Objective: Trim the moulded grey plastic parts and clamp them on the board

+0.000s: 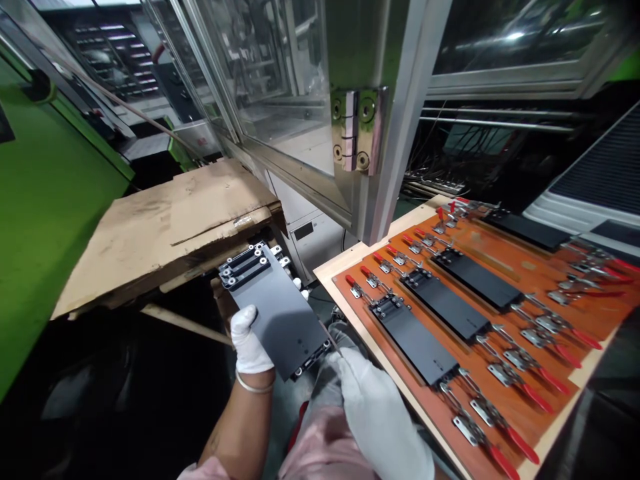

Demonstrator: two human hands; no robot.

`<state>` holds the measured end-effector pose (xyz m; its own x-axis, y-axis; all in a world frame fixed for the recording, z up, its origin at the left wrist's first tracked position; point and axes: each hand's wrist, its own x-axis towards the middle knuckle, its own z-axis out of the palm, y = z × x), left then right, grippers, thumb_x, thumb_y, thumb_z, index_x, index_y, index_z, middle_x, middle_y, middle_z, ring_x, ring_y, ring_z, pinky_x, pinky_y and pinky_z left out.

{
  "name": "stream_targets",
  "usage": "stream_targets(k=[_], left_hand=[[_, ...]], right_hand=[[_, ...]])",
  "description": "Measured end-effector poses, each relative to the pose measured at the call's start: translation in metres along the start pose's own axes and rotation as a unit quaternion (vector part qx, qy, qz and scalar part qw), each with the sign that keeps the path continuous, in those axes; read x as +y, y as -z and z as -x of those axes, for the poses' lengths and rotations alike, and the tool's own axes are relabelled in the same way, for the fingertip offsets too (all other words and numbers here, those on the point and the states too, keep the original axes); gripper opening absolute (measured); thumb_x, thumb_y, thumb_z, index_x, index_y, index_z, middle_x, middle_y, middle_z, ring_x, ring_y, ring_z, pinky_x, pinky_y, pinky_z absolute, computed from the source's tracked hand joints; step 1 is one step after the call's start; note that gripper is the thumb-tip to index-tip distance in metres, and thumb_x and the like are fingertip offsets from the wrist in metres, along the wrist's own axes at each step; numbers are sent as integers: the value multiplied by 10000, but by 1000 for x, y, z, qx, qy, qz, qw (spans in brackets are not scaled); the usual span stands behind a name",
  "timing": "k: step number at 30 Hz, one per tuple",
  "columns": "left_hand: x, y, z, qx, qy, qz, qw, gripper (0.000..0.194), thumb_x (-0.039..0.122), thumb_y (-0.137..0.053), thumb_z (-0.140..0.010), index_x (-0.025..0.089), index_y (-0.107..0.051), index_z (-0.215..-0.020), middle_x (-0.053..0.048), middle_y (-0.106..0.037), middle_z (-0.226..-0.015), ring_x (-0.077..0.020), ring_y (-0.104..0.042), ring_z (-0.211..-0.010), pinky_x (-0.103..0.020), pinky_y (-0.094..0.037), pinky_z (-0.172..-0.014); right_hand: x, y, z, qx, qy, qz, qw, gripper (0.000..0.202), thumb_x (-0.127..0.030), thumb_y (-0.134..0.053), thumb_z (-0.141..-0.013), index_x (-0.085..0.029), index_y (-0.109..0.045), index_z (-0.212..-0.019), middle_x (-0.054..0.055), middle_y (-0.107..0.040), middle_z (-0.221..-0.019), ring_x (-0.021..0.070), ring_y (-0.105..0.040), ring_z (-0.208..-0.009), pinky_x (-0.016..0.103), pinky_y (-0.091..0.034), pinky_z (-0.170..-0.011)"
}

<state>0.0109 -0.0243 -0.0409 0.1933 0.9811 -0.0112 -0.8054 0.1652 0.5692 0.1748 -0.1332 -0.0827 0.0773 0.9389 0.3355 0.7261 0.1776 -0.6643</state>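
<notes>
In my white-gloved left hand [250,343] I grip a flat dark grey plastic panel [280,313] by its left edge, thumb lying on its face. The panel is tilted, with black slotted brackets [250,265] at its far end and small holes near its close end. My right hand [363,383], also gloved, is closed around a thin metal tool [330,335]. This tool reaches the panel's right edge near the close corner; whether it touches cannot be made out. The fingertips of the right hand are partly hidden.
To the right, an orange fixture board [350,293] bears several similar panels [415,340] between red-handled toggle clamps [500,420]. Cardboard [165,227] covers a bench at left. A hinged glass machine door [370,200] juts in ahead, and a green machine panel [45,200] stands far left.
</notes>
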Motion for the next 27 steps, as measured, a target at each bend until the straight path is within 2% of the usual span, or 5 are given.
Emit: stream_targets(k=[10,14,19,24,27], left_hand=[[-5,-6,-6,-9,-32,7,999,675,349,-593,-709,177,-547,-1360,-134,-705,-1226,-343,-657,-1129,-515,-526,-975],[-5,-7,-5,-24,-35,21,999,657,365,-557,-735,167,-543,-1361,-136,-676,-1279,-325,-660,-1128,-528,-486,-1028],[-5,-1,-5,-71,10,-2,997,693,424,-558,-743,126,-526,-1368,-184,-690,-1233,-362,-655,-1128,-570,-444,-1055],[-6,-2,-6,-54,-20,9,998,645,383,-561,-753,163,-534,-1359,-150,-714,-1200,-340,-667,-1113,-554,-455,-1049],[-8,-5,-7,-49,2,-5,999,626,407,-566,-748,135,-570,-1312,-171,-718,-1180,-348,-677,-1086,-554,-465,-1033]], right_hand=[[-17,19,-12,41,89,93,991,394,-129,-328,-974,-185,-718,-961,70,-750,-798,197,-728,-718,265,-579,-699],[-18,26,-15,34,81,67,994,407,-128,-323,-968,-204,-718,-909,38,-743,-743,191,-715,-626,272,-570,-605],[-18,28,-15,83,94,70,990,388,-110,-340,-967,-178,-711,-876,58,-752,-773,193,-734,-711,265,-582,-721],[-26,27,-15,117,47,128,984,399,-145,-359,-945,-244,-690,-746,42,-691,-614,185,-628,-467,267,-477,-449],[-24,28,-15,103,51,123,986,393,-131,-364,-937,-240,-711,-788,47,-703,-644,184,-659,-530,254,-500,-501]])
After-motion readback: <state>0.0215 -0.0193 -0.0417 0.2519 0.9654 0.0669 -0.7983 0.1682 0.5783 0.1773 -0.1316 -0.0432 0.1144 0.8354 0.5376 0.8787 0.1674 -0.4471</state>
